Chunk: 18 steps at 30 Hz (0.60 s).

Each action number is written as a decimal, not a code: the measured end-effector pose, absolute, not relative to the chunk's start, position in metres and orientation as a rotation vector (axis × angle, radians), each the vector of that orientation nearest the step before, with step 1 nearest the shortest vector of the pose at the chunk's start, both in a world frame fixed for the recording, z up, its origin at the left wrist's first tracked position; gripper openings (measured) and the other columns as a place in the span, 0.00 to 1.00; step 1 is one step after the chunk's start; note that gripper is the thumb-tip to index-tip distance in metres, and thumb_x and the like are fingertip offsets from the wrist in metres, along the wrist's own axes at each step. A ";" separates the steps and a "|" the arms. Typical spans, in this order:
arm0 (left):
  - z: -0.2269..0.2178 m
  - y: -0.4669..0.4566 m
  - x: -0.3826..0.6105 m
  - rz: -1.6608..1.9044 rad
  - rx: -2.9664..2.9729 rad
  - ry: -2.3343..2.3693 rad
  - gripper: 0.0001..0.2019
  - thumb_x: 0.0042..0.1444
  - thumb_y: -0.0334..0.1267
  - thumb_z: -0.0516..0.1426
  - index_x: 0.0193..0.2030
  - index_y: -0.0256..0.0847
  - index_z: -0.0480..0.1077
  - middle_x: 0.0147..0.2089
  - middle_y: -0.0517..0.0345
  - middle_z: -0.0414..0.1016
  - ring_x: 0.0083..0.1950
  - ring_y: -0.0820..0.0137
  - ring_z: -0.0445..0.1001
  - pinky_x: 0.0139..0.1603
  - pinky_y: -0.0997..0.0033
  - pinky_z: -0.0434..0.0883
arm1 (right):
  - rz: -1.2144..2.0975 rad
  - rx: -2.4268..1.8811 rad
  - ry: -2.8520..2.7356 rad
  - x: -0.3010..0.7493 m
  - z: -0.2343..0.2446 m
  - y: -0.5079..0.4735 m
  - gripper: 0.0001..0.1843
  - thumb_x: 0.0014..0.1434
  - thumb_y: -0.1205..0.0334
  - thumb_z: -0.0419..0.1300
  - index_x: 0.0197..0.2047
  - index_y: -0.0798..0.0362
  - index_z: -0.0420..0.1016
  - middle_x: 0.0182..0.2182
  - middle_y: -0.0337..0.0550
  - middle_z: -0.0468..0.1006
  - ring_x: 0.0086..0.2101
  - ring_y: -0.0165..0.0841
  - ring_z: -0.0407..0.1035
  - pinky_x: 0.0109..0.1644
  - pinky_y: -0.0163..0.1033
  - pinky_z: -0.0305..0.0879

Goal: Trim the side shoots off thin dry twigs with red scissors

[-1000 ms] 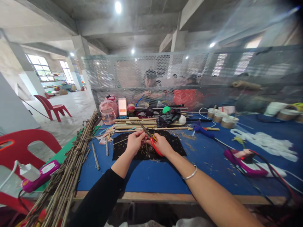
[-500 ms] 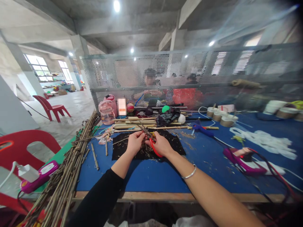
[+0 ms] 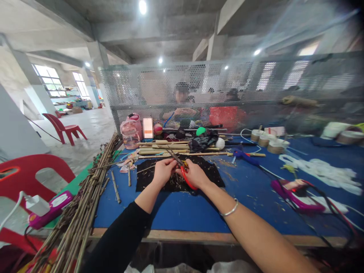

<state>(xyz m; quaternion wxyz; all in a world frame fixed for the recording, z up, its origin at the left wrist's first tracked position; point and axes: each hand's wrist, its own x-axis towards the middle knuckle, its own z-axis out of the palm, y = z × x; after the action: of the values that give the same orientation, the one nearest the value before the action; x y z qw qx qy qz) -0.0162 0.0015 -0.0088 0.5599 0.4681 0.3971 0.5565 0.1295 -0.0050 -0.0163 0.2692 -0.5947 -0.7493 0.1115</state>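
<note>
My right hand (image 3: 195, 174) is closed round red-handled scissors (image 3: 183, 171), their dark blades pointing up and left. My left hand (image 3: 162, 171) pinches a thin twig (image 3: 145, 169) right beside the blades. Both hands hover over a black cloth (image 3: 210, 172) strewn with small cuttings, laid on the blue table (image 3: 176, 210). A silver bangle (image 3: 229, 209) circles my right wrist.
A bundle of long twigs (image 3: 85, 204) lies along the table's left edge. Bamboo sticks (image 3: 162, 149), a pink jug (image 3: 131, 132), tape rolls (image 3: 267, 141), a blue glue gun (image 3: 244, 156) and a purple tool (image 3: 295, 197) lie about. Red chairs (image 3: 28, 170) stand left. People sit behind the mesh screen (image 3: 227, 91).
My hands stay together over the black cloth; the view has shifted only slightly.
</note>
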 end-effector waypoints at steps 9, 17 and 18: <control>-0.006 0.003 -0.017 1.334 1.029 0.947 0.11 0.41 0.39 0.62 0.31 0.35 0.75 0.25 0.58 0.72 0.25 0.77 0.67 0.27 0.77 0.66 | 0.305 -1.632 -2.038 0.133 -0.017 0.000 0.19 0.51 0.43 0.56 0.31 0.51 0.62 0.25 0.40 0.73 0.25 0.31 0.66 0.27 0.31 0.51; -0.010 0.004 -0.015 1.312 1.051 0.907 0.11 0.41 0.40 0.62 0.28 0.33 0.74 0.26 0.56 0.73 0.26 0.75 0.69 0.28 0.76 0.66 | 0.290 -1.526 -2.074 0.133 -0.017 -0.002 0.22 0.49 0.44 0.58 0.40 0.51 0.62 0.35 0.43 0.73 0.33 0.33 0.68 0.32 0.33 0.56; -0.011 0.004 -0.015 1.305 1.066 0.904 0.11 0.41 0.41 0.62 0.28 0.33 0.74 0.26 0.55 0.73 0.26 0.75 0.69 0.28 0.76 0.66 | 0.261 -1.518 -2.081 0.132 -0.015 -0.003 0.22 0.49 0.45 0.59 0.40 0.51 0.63 0.36 0.44 0.73 0.35 0.33 0.68 0.34 0.34 0.57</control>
<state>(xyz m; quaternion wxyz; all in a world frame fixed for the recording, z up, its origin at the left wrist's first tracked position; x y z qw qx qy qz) -0.0149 0.0041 -0.0109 0.5766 0.4554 0.3863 0.5576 0.1324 -0.0027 -0.0155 0.2728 -0.5640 -0.7733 0.0969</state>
